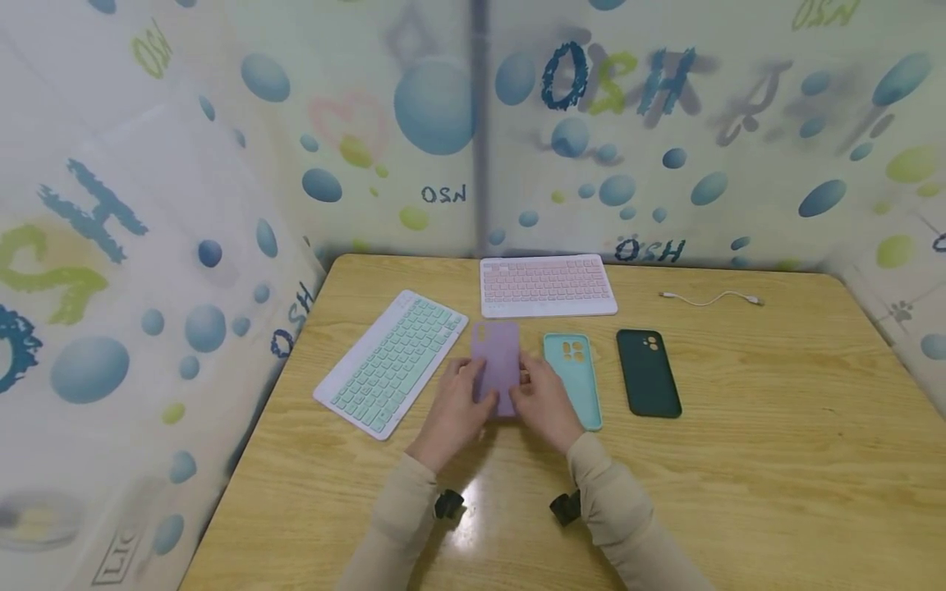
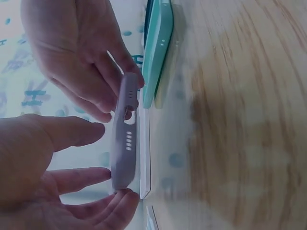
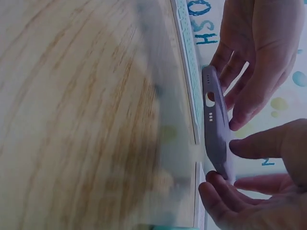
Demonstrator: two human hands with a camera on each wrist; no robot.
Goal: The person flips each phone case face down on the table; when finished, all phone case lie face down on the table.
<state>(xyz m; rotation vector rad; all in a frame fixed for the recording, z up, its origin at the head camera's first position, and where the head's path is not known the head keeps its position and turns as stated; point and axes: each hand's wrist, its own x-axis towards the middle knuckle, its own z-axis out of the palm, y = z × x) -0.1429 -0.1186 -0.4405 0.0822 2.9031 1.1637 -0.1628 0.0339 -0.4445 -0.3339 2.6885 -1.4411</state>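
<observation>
A purple phone case [image 1: 499, 353] is held by its two long sides, between my left hand [image 1: 460, 400] and my right hand [image 1: 545, 400]. Both thumbs lie over its back, while the other fingers reach round the side edges. In the left wrist view, the bottom edge of the case [image 2: 123, 158] shows a port cutout and speaker holes. The right wrist view has that edge of the case [image 3: 214, 124] raised off the wood, with fingertips under its side. Close beside my right hand lies a turquoise phone case [image 1: 582, 390], partly covered by that hand.
A white keyboard with mint keys [image 1: 392, 365] lies slanted at left. Behind the purple case is a white keyboard with pink keys [image 1: 548, 285]. A dark green phone case [image 1: 649, 373] and a white cable [image 1: 709, 300] lie to the right on the wooden table [image 1: 776, 460]. Patterned walls stand behind and left.
</observation>
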